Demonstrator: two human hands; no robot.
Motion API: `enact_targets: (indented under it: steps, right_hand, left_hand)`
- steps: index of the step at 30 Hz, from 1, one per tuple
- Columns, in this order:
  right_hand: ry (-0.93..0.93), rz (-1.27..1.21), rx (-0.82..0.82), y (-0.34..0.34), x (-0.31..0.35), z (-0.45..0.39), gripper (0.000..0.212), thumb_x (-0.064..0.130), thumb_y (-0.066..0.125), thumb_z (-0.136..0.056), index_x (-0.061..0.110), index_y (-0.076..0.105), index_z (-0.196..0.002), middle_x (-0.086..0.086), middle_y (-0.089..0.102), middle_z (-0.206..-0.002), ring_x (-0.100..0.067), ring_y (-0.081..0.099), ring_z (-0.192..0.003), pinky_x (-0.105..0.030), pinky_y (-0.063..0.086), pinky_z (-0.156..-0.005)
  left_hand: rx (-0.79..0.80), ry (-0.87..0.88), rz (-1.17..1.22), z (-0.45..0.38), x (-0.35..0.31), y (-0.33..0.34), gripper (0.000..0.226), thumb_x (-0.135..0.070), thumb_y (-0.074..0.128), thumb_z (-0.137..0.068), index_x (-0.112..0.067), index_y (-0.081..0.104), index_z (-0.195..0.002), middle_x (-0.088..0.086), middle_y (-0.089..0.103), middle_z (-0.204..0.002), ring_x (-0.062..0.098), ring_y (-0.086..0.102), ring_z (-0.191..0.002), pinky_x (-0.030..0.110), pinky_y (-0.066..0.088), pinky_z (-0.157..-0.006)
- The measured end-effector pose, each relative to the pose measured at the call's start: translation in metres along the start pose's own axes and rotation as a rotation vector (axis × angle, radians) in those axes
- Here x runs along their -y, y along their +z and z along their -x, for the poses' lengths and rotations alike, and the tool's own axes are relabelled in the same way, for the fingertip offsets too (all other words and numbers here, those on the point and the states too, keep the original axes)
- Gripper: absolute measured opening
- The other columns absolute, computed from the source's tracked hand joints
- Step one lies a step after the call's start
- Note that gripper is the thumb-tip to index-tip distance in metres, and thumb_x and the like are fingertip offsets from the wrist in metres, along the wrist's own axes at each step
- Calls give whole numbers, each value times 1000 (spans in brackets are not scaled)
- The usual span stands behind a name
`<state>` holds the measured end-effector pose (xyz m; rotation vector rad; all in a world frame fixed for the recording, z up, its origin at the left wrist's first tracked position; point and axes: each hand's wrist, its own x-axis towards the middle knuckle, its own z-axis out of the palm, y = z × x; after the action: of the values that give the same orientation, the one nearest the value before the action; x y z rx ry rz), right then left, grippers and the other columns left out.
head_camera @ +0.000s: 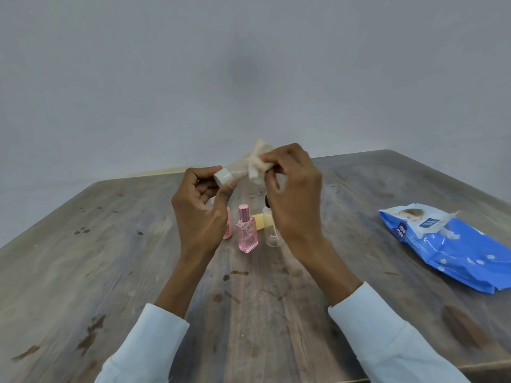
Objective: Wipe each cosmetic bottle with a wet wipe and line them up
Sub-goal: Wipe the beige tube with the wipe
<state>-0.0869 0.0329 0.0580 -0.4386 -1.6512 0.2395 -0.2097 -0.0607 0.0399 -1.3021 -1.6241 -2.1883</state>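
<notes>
My left hand [203, 210] grips the white cap end of a clear bottle [235, 173], held sideways above the table. My right hand [293, 189] pinches a crumpled wet wipe [255, 164] wrapped round the bottle's body. Below them a pink square bottle with a pink cap [247, 230] stands on the table. Another pink bottle [227, 226] stands to its left, mostly hidden by my left hand. A clear bottle with a dark cap [270, 228] stands to its right, partly behind my right wrist. Something yellow [258, 218] lies behind them.
A blue pack of wet wipes [453, 244] lies at the right of the stained wooden table [110, 258], its flap open. A plain grey wall rises behind the table's far edge.
</notes>
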Motion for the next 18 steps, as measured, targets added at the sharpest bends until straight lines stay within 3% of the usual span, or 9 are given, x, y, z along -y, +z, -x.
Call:
enact_targets:
  steps: [4,7,10,15,18]
  right_hand:
    - [94,-22,-60,-5,-7,-5,21,-7,72,-92,7,77,-106,-3,67,-108,-18,70,-96,-37,62,-83]
    - [-77,-5,10,2,10,5,19,-9,71,-90,3,77,-103,-7,67,-105,-21,63,-95,-29,55,-81]
    - [-191,5,84,10,18,13,18,-11,71,-90,0,77,-103,-10,68,-104,-23,59,-97,-29,52,-81]
    - [80,-60,-31,-1,-5,-1,18,-4,74,-93,8,79,-106,-3,68,-107,-19,69,-95,-35,62,-82]
    - [67,-88,-41,-2,-1,-2,18,-6,73,-92,7,78,-104,-4,67,-106,-20,70,-95,-36,62,-81]
  left_hand:
    - [17,47,-36,3,0,4,27,-19,85,-93,-16,67,-113,4,75,-107,21,77,-103,41,63,-92]
    - [-1,70,-62,2,1,2,26,-16,84,-94,-15,68,-113,-1,72,-100,18,74,-96,36,62,-88]
    - [1,126,-130,0,1,-2,25,-11,81,-94,-16,69,-115,-6,70,-100,17,72,-95,36,61,-88]
    - [-5,112,-118,1,-2,3,25,-22,86,-92,-18,70,-110,-5,73,-100,16,71,-93,29,58,-84]
    - [-16,63,-85,4,-1,4,22,-25,84,-94,-16,70,-109,-4,73,-97,15,71,-90,31,58,-82]
